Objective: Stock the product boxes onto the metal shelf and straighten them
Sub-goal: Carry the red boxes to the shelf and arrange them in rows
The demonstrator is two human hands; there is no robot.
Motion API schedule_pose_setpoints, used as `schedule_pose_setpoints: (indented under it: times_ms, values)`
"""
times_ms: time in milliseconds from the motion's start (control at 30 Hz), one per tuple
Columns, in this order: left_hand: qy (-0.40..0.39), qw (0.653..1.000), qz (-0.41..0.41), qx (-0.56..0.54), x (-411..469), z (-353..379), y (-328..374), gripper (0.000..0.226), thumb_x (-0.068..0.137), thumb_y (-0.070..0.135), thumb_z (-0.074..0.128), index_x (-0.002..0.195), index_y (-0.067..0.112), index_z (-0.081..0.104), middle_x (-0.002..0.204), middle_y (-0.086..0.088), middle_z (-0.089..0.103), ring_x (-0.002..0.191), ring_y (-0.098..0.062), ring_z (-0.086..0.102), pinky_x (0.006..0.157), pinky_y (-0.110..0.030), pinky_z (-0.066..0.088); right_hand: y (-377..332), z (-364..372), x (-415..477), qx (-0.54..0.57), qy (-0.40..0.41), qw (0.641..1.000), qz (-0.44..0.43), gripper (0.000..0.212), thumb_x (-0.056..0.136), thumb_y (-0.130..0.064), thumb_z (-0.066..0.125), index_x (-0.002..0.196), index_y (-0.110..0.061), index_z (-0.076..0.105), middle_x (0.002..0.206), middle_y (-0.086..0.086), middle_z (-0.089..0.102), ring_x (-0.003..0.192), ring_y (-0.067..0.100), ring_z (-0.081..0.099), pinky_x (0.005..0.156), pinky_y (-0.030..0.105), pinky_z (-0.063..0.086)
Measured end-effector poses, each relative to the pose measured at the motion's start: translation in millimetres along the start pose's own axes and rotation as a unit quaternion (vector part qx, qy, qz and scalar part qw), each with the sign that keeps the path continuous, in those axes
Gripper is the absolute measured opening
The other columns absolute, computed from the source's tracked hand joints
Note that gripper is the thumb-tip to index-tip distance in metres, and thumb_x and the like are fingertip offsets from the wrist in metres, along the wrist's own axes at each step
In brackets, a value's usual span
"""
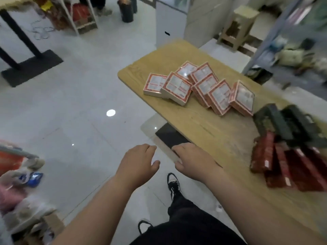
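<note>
**Both hands reaching out bare, boxes waiting on the table**

The person is standing at the near corner of a wooden table (203, 124), looking down over both outstretched forearms. The left hand (139, 160) is hanging over the pale tiled floor (74, 106), palm down, and its grip is lying loose: the fingers are bending softly and holding nothing. The right hand (192, 160) is reaching just beside it, at the table's near edge. Its grip is likewise slack and holding nothing, the fingers curling a little downward. Whether it is touching the table edge cannot be told.

The product boxes (200, 87), flat with red-and-white faces, are sitting in a loose heap on the far part of the table, well apart from both hands. About seven are showing. The leftmost is lying flat, and the others are leaning on one another, tilting at different angles.

Toward the right end of the table, dark green long boxes (283, 124) are lying in a jumble, and dark red long boxes (286, 165) are resting against them on the nearer side.

A metal shelf (261, 43) is standing beyond the table on the right, heavily blurred, with unclear goods on it. A beige stool (242, 23) is standing farther back.

Below the hands, a black shoe (174, 183) and dark trousers are showing against the floor.
</note>
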State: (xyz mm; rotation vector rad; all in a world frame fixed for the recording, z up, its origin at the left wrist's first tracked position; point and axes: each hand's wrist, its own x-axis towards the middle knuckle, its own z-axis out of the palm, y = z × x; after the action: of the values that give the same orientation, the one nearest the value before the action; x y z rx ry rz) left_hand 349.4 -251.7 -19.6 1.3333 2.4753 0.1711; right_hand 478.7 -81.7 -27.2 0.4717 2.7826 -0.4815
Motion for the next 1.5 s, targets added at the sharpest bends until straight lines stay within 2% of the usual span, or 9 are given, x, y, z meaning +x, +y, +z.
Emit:
schedule_pose_setpoints:
  times_ms: [267, 433, 533, 767, 900, 1067, 1233, 1367, 1500]
  values:
    - [-0.062, 0.974, 0.216, 0.028, 12.0, 35.5, 142.0, 0.056, 0.099, 0.045, 0.046, 0.15, 0.022, 0.041, 0.146, 0.002, 0.051, 0.129, -0.019, 0.051, 0.102, -0.034, 0.044, 71.7, 30.2, -163.8, 0.078, 0.047, 0.966, 0.241, 0.051, 0.097, -0.034, 0.051, 0.146, -0.02, 0.046, 0.135, 0.004, 0.056, 0.125, 0.027, 0.051, 0.096, 0.042, 0.049]
    - [-0.097, 0.952, 0.282, 0.061, 23.3, 56.3, 219.8, 0.055, 0.098, 0.049, 0.044, 0.147, 0.024, 0.042, 0.143, 0.003, 0.052, 0.127, -0.02, 0.05, 0.1, -0.039, 0.048, 118.7, 49.5, -237.9, 0.113, 0.083, 0.93, 0.338, 0.041, 0.094, -0.036, 0.052, 0.13, -0.017, 0.056, 0.128, 0.003, 0.058, 0.118, 0.027, 0.053, 0.089, 0.038, 0.05]
    - [-0.109, 0.951, 0.283, 0.061, 32.3, 67.9, 261.9, 0.056, 0.099, 0.047, 0.047, 0.149, 0.025, 0.04, 0.146, 0.004, 0.049, 0.129, -0.018, 0.05, 0.101, -0.037, 0.048, 148.9, 53.3, -266.7, 0.137, 0.088, 0.917, 0.364, 0.041, 0.093, -0.037, 0.053, 0.129, -0.018, 0.058, 0.128, 0.004, 0.059, 0.118, 0.028, 0.055, 0.09, 0.042, 0.052]
    - [-0.134, 0.961, 0.233, 0.072, 51.0, 100.7, 331.5, 0.056, 0.098, 0.041, 0.049, 0.149, 0.023, 0.039, 0.145, 0.0, 0.049, 0.127, -0.022, 0.05, 0.099, -0.039, 0.048, 233.8, 54.1, -296.7, 0.158, 0.113, 0.914, 0.355, 0.044, 0.092, -0.032, 0.053, 0.135, -0.023, 0.051, 0.126, 0.001, 0.056, 0.109, 0.025, 0.057, 0.079, 0.036, 0.051]
    - [-0.141, 0.968, 0.192, 0.076, 62.5, 113.7, 349.9, 0.057, 0.096, 0.038, 0.051, 0.15, 0.023, 0.036, 0.146, -0.002, 0.048, 0.128, -0.024, 0.049, 0.098, -0.04, 0.047, 271.4, 52.5, -293.0, 0.192, 0.129, 0.909, 0.347, 0.049, 0.094, -0.036, 0.058, 0.139, -0.02, 0.046, 0.135, 0.005, 0.054, 0.12, 0.027, 0.056, 0.093, 0.04, 0.053]
    - [-0.142, 0.974, 0.162, 0.068, 88.2, 110.3, 356.4, 0.065, 0.095, 0.03, 0.053, 0.155, 0.023, 0.027, 0.149, -0.002, 0.043, 0.131, -0.024, 0.046, 0.096, -0.037, 0.046, 293.5, 57.9, -275.8, 0.246, 0.127, 0.891, 0.359, 0.07, 0.089, -0.049, 0.067, 0.146, -0.021, 0.038, 0.147, 0.004, 0.047, 0.13, 0.023, 0.051, 0.095, 0.037, 0.049]
    - [-0.134, 0.973, 0.174, 0.069, 155.3, 102.0, 350.3, 0.073, 0.092, 0.024, 0.056, 0.156, 0.021, 0.022, 0.151, -0.006, 0.036, 0.131, -0.027, 0.044, 0.099, -0.04, 0.045, 304.9, 75.3, -238.9, 0.286, 0.099, 0.87, 0.39, 0.092, 0.078, -0.063, 0.074, 0.149, -0.023, 0.032, 0.146, 0.002, 0.046, 0.127, 0.025, 0.053, 0.096, 0.041, 0.052]
    - [-0.134, 0.953, 0.248, 0.111, 219.2, 102.3, 359.7, 0.085, 0.086, 0.012, 0.061, 0.156, 0.028, 0.016, 0.156, -0.007, 0.026, 0.136, -0.03, 0.039, 0.102, -0.041, 0.047, 307.6, 85.7, -219.1, 0.318, 0.103, 0.834, 0.439, 0.064, 0.083, -0.051, 0.073, 0.134, -0.025, 0.044, 0.127, 0.0, 0.054, 0.112, 0.023, 0.058, 0.088, 0.041, 0.054]
    - [-0.124, 0.896, 0.358, 0.23, 265.8, 107.9, 377.1, 0.086, 0.086, 0.007, 0.06, 0.155, 0.034, 0.016, 0.16, -0.008, 0.017, 0.143, -0.032, 0.029, 0.105, -0.04, 0.044, 308.3, 81.9, -221.7, 0.386, 0.139, 0.77, 0.489, 0.042, 0.084, -0.031, 0.07, 0.121, -0.025, 0.052, 0.106, -0.003, 0.061, 0.092, 0.018, 0.061, 0.077, 0.037, 0.054]
